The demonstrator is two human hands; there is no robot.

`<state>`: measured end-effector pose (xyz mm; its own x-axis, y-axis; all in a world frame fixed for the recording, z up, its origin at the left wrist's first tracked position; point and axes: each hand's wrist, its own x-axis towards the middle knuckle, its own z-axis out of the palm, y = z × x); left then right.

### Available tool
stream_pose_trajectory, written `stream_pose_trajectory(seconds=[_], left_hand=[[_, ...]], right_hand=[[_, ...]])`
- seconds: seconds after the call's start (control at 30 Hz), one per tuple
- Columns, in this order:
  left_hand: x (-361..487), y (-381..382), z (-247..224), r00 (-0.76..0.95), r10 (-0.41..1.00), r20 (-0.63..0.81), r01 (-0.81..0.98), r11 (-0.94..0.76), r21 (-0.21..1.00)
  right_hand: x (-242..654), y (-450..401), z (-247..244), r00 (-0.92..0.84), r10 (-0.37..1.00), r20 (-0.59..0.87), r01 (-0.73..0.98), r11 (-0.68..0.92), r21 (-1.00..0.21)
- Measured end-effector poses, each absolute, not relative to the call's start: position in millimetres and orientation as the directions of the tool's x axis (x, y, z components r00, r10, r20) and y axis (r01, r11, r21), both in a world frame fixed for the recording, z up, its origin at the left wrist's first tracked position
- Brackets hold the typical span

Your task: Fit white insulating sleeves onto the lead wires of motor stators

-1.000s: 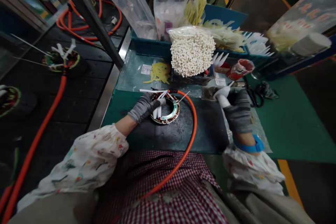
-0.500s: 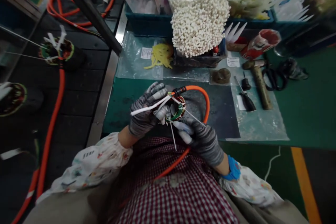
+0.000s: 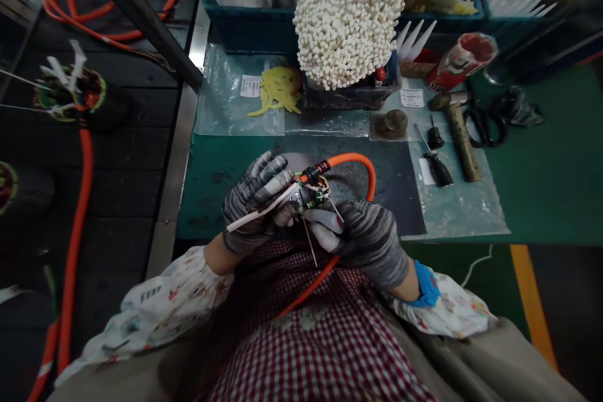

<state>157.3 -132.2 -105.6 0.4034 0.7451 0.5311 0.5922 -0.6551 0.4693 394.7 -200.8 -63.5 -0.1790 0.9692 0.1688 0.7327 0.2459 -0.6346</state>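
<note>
A motor stator [image 3: 315,196], a ring with copper windings and green-and-white lead ends, is held in front of my checked apron. My gloved left hand [image 3: 257,201] is closed around its left side, with a white sleeved lead [image 3: 257,212] lying across the fingers. A thick orange cable [image 3: 362,163] with a black wrap joins the stator at the top and loops right. My gloved right hand [image 3: 365,235] pinches at the lower right, where a thin white cord [image 3: 335,208] runs into its pale-tipped fingers. A second cord end [image 3: 309,242] hangs below. The fingers partly hide the ring.
Behind lie a bag of white beads [image 3: 348,25], yellow sleeves [image 3: 277,88] and blue bins [image 3: 254,28]. On the right are a hammer [image 3: 461,138], a screwdriver [image 3: 438,166], scissors [image 3: 485,125] and a red can [image 3: 461,61]. Another stator [image 3: 78,94] with orange cable stands left.
The stator has tilted, with its black-wrapped cable end now lower and its ring more hidden. My right hand has moved closer in, shortening the visible cord. The whole view has shifted slightly.
</note>
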Motion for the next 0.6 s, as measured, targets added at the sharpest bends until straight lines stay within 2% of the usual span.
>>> stream_pose_trajectory(seconds=[0.13,0.2,0.3,0.4,0.47,0.6], left_hand=[[163.9,-126.0,-93.8,0.448,0.654,0.61,0.525,-0.745,0.412],[172.2,-120.3,-83.3,0.504,0.617,0.604,0.521,-0.775,0.358],[190.5,-109.3,-64.6,0.623,0.611,0.489,0.546,-0.787,0.288],[212.2,-96.8,-46.2,0.718,0.61,0.336,0.543,-0.792,0.28],[226.0,-88.3,-35.2,0.754,0.606,0.253,0.539,-0.791,0.289],[252.0,-72.4,-15.1,0.773,0.63,0.072,0.598,-0.763,0.245]], right_hand=[[403.2,-200.5,-56.6,-0.175,0.96,0.22,0.758,0.274,-0.592],[411.2,-200.3,-55.1,-0.145,0.959,0.245,0.777,0.264,-0.572],[423.7,-196.7,-55.4,-0.099,0.952,0.291,0.807,0.247,-0.537],[431.8,-189.8,-54.3,-0.092,0.941,0.326,0.865,0.238,-0.442],[434.7,-185.4,-51.5,-0.114,0.938,0.328,0.882,0.247,-0.401],[439.6,-180.5,-45.4,-0.131,0.93,0.343,0.877,0.269,-0.397]])
